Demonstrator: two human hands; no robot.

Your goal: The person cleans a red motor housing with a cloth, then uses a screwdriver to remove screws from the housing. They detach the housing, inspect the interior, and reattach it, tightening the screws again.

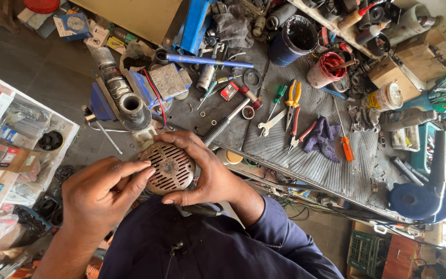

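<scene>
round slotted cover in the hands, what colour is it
Rusty brown, with dusty parallel slots; the round slotted cover shows best in the head view.

On the ribbed tabletop [331, 170] in front of you lie orange-handled pliers [293, 101], red-handled pliers [301, 135], an open-ended spanner [270, 123], a green-handled screwdriver [279, 98] and an orange-handled screwdriver [345, 138]. A purple rag [325, 137] sits crumpled between the red pliers and the orange screwdriver. Farther back you have a dark bucket [295, 37] and a red-smeared tin [327, 68]. To your left a blue bench vise [125, 98] holds a corrugated metal pipe [118, 93]. At your right a blue blower [420, 199] rests on the tabletop's edge, with a green crate [368, 252] below it.
</scene>
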